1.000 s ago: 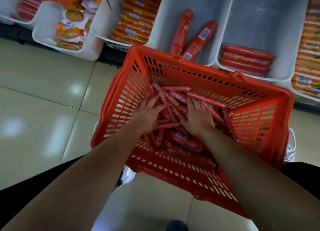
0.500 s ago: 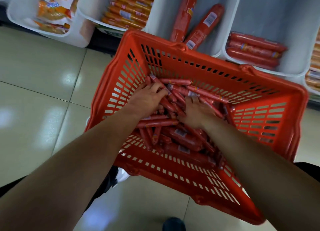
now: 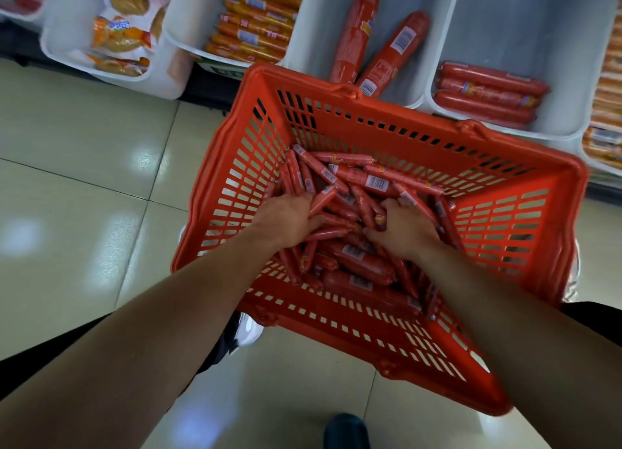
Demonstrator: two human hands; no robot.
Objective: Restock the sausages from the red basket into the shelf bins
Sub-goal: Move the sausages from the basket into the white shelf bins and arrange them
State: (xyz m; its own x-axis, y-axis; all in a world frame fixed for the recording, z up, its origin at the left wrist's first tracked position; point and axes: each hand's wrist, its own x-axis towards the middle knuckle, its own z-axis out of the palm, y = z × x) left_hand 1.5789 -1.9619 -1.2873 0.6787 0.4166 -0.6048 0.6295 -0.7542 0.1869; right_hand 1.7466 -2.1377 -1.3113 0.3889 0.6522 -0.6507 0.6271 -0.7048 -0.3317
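Observation:
A red basket [image 3: 498, 233] sits on the floor in front of me, holding a pile of thin and thicker red sausages [image 3: 350, 179]. Both my hands are down in the pile. My left hand [image 3: 286, 218] curls its fingers round several thin sausages at the left of the heap. My right hand [image 3: 404, 226] grips another bunch at the right, fingers dug in and partly hidden. Behind the basket, white shelf bins hold stock: one bin [image 3: 313, 45] has two large red sausages [image 3: 356, 35], another bin [image 3: 572, 125] has medium red sausages [image 3: 488, 95].
More white bins run along the shelf: orange sausages [image 3: 255, 24] left of centre, packaged snacks [image 3: 117, 35] further left, orange packs [image 3: 606, 95] at the far right. Glossy beige floor tiles [image 3: 84, 179] spread to the left. A dark shoe [image 3: 346, 432] shows at the bottom.
Both hands have dug deeper into the pile and closed their fingers round sausages. The view has drifted, so the basket and bins sit lower and closer.

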